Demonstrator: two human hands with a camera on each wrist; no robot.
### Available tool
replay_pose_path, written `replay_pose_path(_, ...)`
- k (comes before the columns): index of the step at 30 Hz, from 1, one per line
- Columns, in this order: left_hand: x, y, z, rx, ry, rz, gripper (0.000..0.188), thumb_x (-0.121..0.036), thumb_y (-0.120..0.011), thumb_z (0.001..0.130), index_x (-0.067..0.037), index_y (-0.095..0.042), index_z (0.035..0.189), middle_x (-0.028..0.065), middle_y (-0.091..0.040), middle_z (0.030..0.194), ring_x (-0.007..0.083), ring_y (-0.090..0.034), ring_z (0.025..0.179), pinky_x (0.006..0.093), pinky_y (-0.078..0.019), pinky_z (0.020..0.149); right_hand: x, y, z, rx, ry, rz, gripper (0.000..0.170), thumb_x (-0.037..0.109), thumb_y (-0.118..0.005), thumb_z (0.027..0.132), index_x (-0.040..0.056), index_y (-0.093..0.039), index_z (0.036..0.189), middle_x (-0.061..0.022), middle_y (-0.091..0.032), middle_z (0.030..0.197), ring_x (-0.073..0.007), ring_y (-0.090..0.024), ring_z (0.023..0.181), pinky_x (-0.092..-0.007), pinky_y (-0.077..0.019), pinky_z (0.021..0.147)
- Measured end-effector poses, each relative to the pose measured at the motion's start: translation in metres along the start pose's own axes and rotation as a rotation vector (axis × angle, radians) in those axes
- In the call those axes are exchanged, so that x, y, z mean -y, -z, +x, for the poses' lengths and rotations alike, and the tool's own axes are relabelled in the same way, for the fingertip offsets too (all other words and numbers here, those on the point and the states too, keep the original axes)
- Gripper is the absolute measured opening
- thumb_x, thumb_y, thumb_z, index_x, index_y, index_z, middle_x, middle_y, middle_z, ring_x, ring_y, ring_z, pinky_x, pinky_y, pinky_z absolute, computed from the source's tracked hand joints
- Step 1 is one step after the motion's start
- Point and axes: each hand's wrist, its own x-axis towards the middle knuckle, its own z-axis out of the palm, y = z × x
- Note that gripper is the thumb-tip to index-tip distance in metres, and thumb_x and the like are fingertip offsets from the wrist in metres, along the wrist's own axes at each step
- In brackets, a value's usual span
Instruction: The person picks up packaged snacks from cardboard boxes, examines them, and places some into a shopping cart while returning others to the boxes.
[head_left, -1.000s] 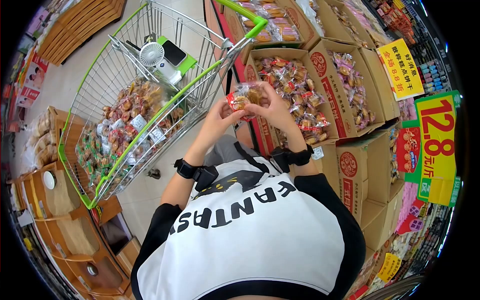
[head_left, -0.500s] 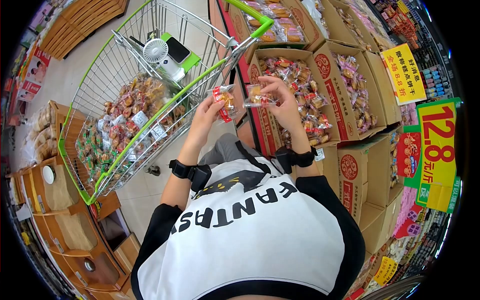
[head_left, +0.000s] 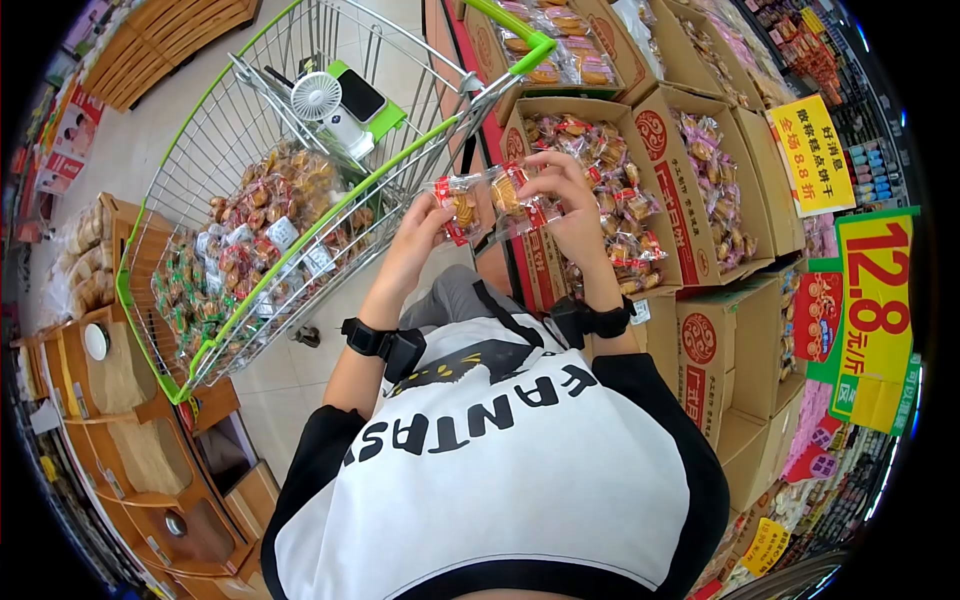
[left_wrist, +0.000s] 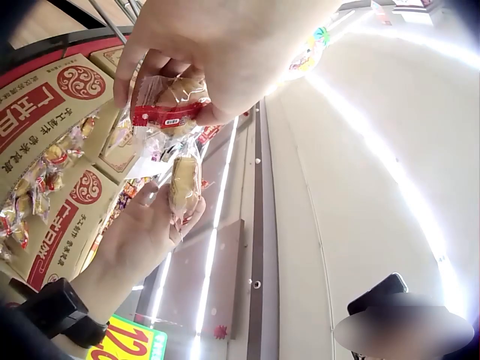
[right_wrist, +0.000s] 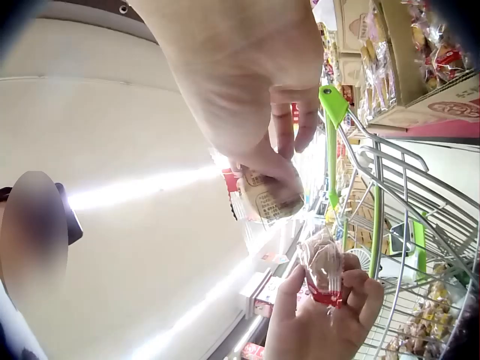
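Held up over the person's lap are two mooncakes in clear wrappers with red ends. The left hand (head_left: 415,236) pinches one wrapped mooncake (head_left: 462,213) between thumb and fingers. Its red printed band faces the left wrist camera, where the mooncake (left_wrist: 180,94) sits under the palm. Beside it, the right hand (head_left: 578,212) pinches the other mooncake (head_left: 507,190) by its wrapper. From the right wrist, printed lettering shows on this mooncake (right_wrist: 268,201). The two packets lie side by side, nearly meeting in the head view.
To the left stands a wire shopping cart (head_left: 290,345) with green rails, carrying bagged snacks (head_left: 268,215), a small white fan (head_left: 316,97) and a phone (head_left: 361,95). At right, a cardboard box (head_left: 540,265) of loose wrapped mooncakes stands beside other boxes. A price sign (head_left: 872,290) hangs farther right.
A second ago both hands were close together around the mooncakes. They moved apart with one packet each, then the packets came nearer again, the right one turning to show its face.
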Motion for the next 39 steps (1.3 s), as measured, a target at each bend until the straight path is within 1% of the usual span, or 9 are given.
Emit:
replay_pose_path(5,-0.001,0.0,0.001,0.015,0.014,0.035,0.017,-0.02,-0.046,0.084,-0.006,-0.049,0.092,-0.0008,-0.052,0.087,0.0058,-0.049,0.08,0.0211,-0.0399,0.07,0.002,0.0,0.002,0.018,0.017,0.031,0.027,-0.011,-0.055,0.059,0.0061,-0.061,0.079,-0.0074,-0.048,0.104,-0.0212,-0.049,0.098,-0.0301,-0.0386,0.084)
replay_pose_path(12,0.0,-0.002,0.001,0.071,0.023,-0.06,0.021,-0.022,-0.044,0.085,-0.005,-0.05,0.096,0.0012,-0.054,0.092,0.0079,-0.052,0.084,0.0226,-0.0414,0.073,0.001,-0.016,-0.001,0.046,-0.083,0.228,0.036,-0.011,-0.054,0.059,0.0068,-0.061,0.089,-0.007,-0.045,0.111,-0.0199,-0.05,0.098,-0.0297,-0.04,0.084)
replay_pose_path(17,-0.006,-0.001,-0.003,-0.059,-0.044,-0.224,0.029,-0.023,-0.041,0.087,-0.006,-0.045,0.108,0.0033,-0.054,0.097,0.0101,-0.054,0.085,0.0246,-0.0439,0.072,0.001,-0.022,0.001,0.134,-0.031,0.056,0.041,-0.008,-0.055,0.058,0.0078,-0.06,0.095,-0.0059,-0.044,0.113,-0.0212,-0.051,0.097,-0.0297,-0.0398,0.086)
replay_pose_path(18,-0.01,-0.001,-0.005,-0.067,-0.054,-0.239,0.03,-0.025,-0.041,0.087,-0.006,-0.043,0.11,0.0037,-0.054,0.098,0.0108,-0.054,0.084,0.0268,-0.0449,0.071,0.004,-0.025,0.003,0.171,-0.01,0.042,0.043,-0.008,-0.053,0.059,0.0069,-0.059,0.098,-0.007,-0.042,0.116,-0.0205,-0.048,0.102,-0.03,-0.0401,0.086)
replay_pose_path(20,-0.011,0.006,-0.006,-0.095,-0.064,-0.238,0.029,-0.025,-0.041,0.087,-0.006,-0.044,0.109,0.0039,-0.054,0.098,0.0111,-0.055,0.084,0.0276,-0.0451,0.071,0.009,-0.03,0.007,0.213,0.014,0.031,0.044,-0.009,-0.052,0.06,0.0061,-0.058,0.1,-0.0081,-0.039,0.119,-0.0198,-0.045,0.106,-0.0303,-0.0403,0.086)
replay_pose_path(23,-0.016,0.015,-0.01,-0.135,-0.077,-0.248,0.029,-0.024,-0.041,0.087,-0.006,-0.044,0.108,0.0044,-0.055,0.098,0.0121,-0.055,0.084,0.03,-0.0454,0.071,0.015,-0.04,0.011,0.252,0.036,0.044,0.046,-0.005,-0.056,0.06,0.0092,-0.058,0.103,-0.0085,-0.039,0.12,-0.0214,-0.045,0.107,-0.0322,-0.0377,0.089)
replay_pose_path(32,-0.018,0.045,-0.026,-0.226,-0.106,-0.315,0.027,-0.024,-0.042,0.087,-0.007,-0.045,0.107,0.0032,-0.055,0.093,0.0102,-0.053,0.083,0.0268,-0.0431,0.075,0.017,-0.075,0.024,0.362,0.135,0.135,0.049,-0.006,-0.059,0.059,0.0102,-0.057,0.105,-0.0105,-0.039,0.12,-0.0247,-0.045,0.107,-0.0343,-0.037,0.09)
replay_pose_path(34,-0.015,0.051,-0.03,-0.215,-0.128,-0.324,0.027,-0.024,-0.042,0.087,-0.007,-0.045,0.107,0.003,-0.055,0.093,0.0099,-0.053,0.083,0.0264,-0.0429,0.075,0.02,-0.081,0.026,0.359,0.157,0.073,0.045,-0.007,-0.058,0.061,0.0106,-0.058,0.103,-0.0086,-0.04,0.119,-0.023,-0.047,0.105,-0.0314,-0.0434,0.084)
replay_pose_path(39,-0.013,0.06,-0.048,-0.243,-0.167,-0.282,0.026,-0.024,-0.042,0.087,-0.008,-0.044,0.107,0.0013,-0.053,0.092,0.0074,-0.051,0.081,0.0226,-0.0403,0.074,0.019,-0.102,0.029,0.47,0.197,0.15,0.046,-0.008,-0.057,0.061,0.0113,-0.058,0.104,-0.0084,-0.04,0.119,-0.0229,-0.047,0.105,-0.0313,-0.0432,0.084)
